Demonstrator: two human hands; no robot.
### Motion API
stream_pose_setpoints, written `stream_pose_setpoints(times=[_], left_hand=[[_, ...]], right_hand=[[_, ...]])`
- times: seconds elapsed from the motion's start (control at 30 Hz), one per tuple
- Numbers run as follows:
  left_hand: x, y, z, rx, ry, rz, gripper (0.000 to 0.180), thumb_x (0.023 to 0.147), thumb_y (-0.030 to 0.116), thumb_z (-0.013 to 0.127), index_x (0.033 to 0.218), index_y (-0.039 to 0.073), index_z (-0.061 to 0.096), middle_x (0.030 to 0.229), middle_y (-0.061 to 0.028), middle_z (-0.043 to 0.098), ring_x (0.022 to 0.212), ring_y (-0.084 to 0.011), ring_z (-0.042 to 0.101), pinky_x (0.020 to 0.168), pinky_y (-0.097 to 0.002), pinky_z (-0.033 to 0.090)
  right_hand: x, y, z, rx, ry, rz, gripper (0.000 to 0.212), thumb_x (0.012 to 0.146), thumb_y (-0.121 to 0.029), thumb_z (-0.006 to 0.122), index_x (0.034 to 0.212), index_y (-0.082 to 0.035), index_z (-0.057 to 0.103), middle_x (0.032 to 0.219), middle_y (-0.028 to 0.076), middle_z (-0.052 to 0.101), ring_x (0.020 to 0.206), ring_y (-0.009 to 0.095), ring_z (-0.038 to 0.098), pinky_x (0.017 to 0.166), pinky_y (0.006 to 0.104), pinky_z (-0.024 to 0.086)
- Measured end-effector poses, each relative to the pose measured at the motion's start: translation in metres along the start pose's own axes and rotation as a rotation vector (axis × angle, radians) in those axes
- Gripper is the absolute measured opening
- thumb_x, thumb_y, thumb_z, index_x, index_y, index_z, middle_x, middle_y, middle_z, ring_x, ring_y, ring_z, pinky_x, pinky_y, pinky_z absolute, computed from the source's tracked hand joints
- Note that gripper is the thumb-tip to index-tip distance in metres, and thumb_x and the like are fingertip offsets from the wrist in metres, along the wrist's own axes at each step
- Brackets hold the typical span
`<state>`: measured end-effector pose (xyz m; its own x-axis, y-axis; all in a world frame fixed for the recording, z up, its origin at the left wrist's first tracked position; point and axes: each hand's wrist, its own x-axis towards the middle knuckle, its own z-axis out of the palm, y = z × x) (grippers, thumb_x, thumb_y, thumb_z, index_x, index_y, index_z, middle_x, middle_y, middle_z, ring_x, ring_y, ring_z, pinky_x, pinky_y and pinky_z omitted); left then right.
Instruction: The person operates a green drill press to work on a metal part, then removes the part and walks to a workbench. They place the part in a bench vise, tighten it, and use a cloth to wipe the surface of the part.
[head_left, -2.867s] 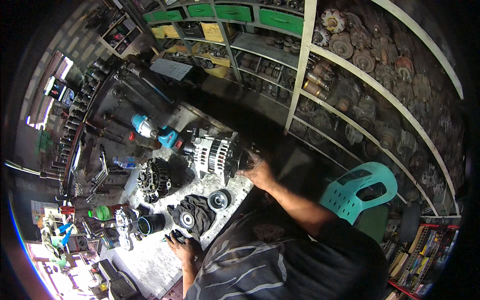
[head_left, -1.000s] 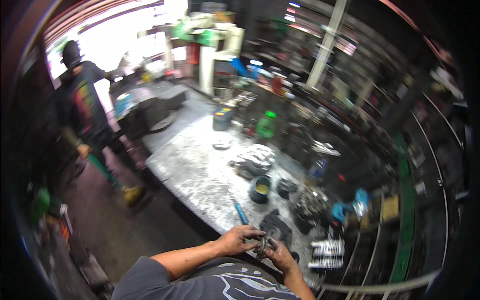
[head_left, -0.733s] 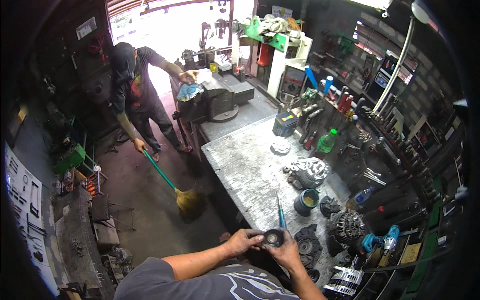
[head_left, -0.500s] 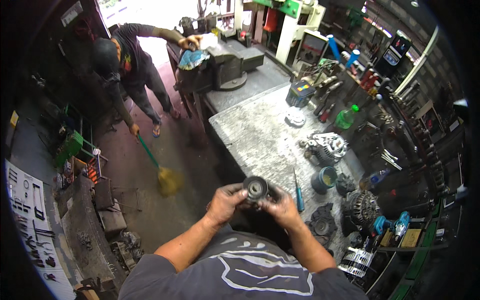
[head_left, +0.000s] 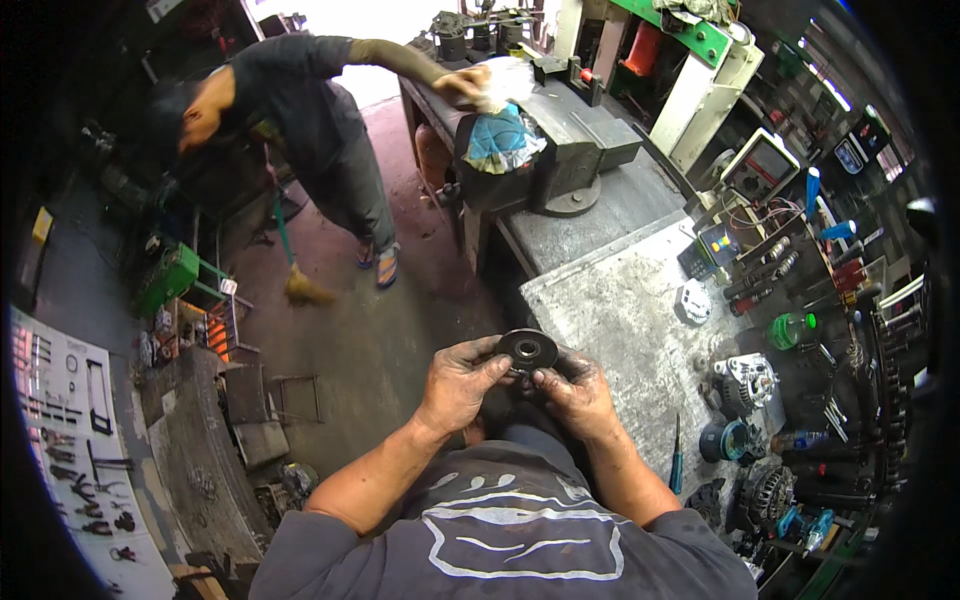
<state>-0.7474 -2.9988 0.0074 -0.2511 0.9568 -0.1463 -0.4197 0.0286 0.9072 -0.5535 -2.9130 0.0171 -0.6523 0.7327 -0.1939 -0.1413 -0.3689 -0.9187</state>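
Observation:
Out in front of my body, both hands grip a black round part (head_left: pixel 527 350), a pulley-like disc with a metal ring round its centre hole. My left hand (head_left: pixel 458 384) pinches its left edge with thumb and fingers. On the opposite edge, my right hand (head_left: pixel 578 391) has its thumb near the lower rim. Dark grime covers the fingers of both hands. To my right is the worn metal workbench (head_left: pixel 600 300). A screwdriver (head_left: pixel 677 465) with a teal handle lies on it, near an alternator (head_left: pixel 745 382) and a blue cup (head_left: pixel 722 441).
A bench vise (head_left: pixel 575 165) with a blue cloth (head_left: pixel 500 140) on it stands at the far end. At the left, a person (head_left: pixel 310 130) bends with a broom (head_left: pixel 300 285). Hand tools, a green-capped bottle (head_left: pixel 790 331) and a multimeter (head_left: pixel 760 165) line the right side.
The view has swung left. The round part now shows its broad flat face, tilted differently in my hands. The person with the broom bends lower, and the broom has moved away from me.

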Motion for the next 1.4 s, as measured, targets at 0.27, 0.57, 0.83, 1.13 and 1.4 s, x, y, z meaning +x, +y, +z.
stream_pose_setpoints(times=[0.27,0.57,0.83,1.13,1.4], left_hand=[[0.128,0.035,-0.012,0.412,-0.03,0.188,0.024,0.103,-0.003,0.071,0.127,0.0,0.077,0.116,-0.0053,0.077,0.099,-0.0118,0.072,0.086,-0.0243,0.059],[0.305,0.115,-0.02,1.089,-0.124,0.831,0.074,0.091,0.05,0.085,0.148,0.009,0.063,0.153,-0.0241,0.059,0.142,-0.045,0.055,0.12,-0.0564,0.042],[0.449,0.105,-0.086,1.374,-0.219,0.918,0.03,0.098,0.022,0.076,0.121,0.003,0.073,0.13,-0.0188,0.07,0.125,-0.0407,0.063,0.113,-0.0534,0.045],[0.502,0.204,-0.048,1.097,-0.512,0.76,0.083,0.089,0.049,0.087,0.152,0.003,0.059,0.161,-0.0243,0.053,0.152,-0.0425,0.047,0.128,-0.0517,0.035],[0.422,0.142,-0.049,-0.198,-0.799,-0.294,0.035,0.115,0.012,0.056,0.145,-0.005,0.061,0.131,-0.0109,0.073,0.121,-0.0182,0.07,0.108,-0.0356,0.057]], right_hand=[[0.118,-0.033,-0.029,-0.114,-0.03,-0.178,0.038,0.104,-0.006,0.072,0.141,0.002,0.067,0.113,0.011,0.074,0.077,0.014,0.073,0.063,0.0314,0.061],[0.213,-0.066,-0.07,-0.121,0.346,-0.301,0.029,0.104,-0.005,0.072,0.13,0.006,0.066,0.108,0.009,0.076,0.091,0.012,0.072,0.08,0.0285,0.06],[0.248,-0.079,-0.057,-0.194,0.755,-0.472,0.019,0.101,0.0,0.072,0.12,0.005,0.07,0.101,0.008,0.075,0.084,0.012,0.072,0.075,0.0286,0.06],[0.285,-0.089,0.015,-0.621,1.233,-0.552,0.027,0.091,0.001,0.081,0.116,0.003,0.071,0.101,0.011,0.074,0.086,0.016,0.074,0.077,0.0317,0.061],[0.312,-0.113,0.069,-0.887,0.964,-0.681,0.04,0.085,0.008,0.072,0.124,0.002,0.074,0.116,0.016,0.071,0.109,0.026,0.072,0.095,0.0366,0.059]])
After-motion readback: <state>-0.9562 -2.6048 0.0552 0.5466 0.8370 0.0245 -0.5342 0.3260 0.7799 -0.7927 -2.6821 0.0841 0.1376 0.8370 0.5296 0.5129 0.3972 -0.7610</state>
